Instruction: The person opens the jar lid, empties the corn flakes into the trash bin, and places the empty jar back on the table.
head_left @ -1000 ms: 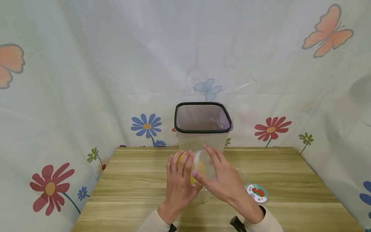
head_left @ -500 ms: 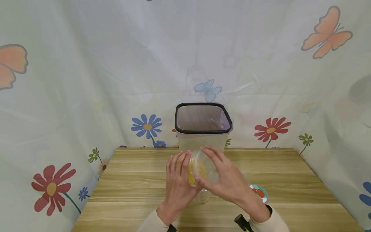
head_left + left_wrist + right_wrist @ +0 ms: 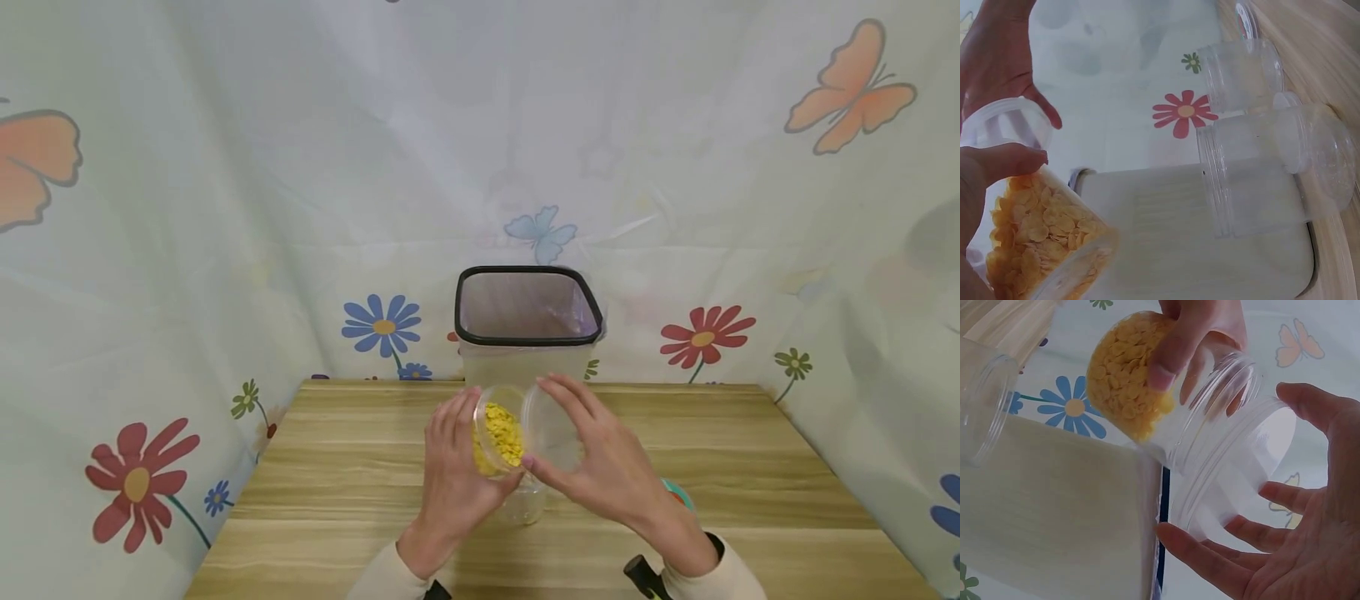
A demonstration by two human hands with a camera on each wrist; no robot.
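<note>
My left hand grips a clear plastic jar of yellow flakes that look like cornflakes. The jar is tilted on its side above the table, its mouth facing right and toward the head camera. Just right of the mouth, my right hand holds a clear round lid by its edge, thumb on one side and fingers on the other. A narrow gap shows between lid and jar in the head view. The right wrist view shows the flakes heaped toward the jar's base.
Below the hands stands a clear jar; the left wrist view shows a large clear jar and another. A bin with a black rim and liner stands behind. A printed disc lies partly hidden behind my right wrist.
The lid has come away from the jar as my right hand moved rightward. My left hand has turned the jar's mouth toward the head camera, so the flakes inside now show.
</note>
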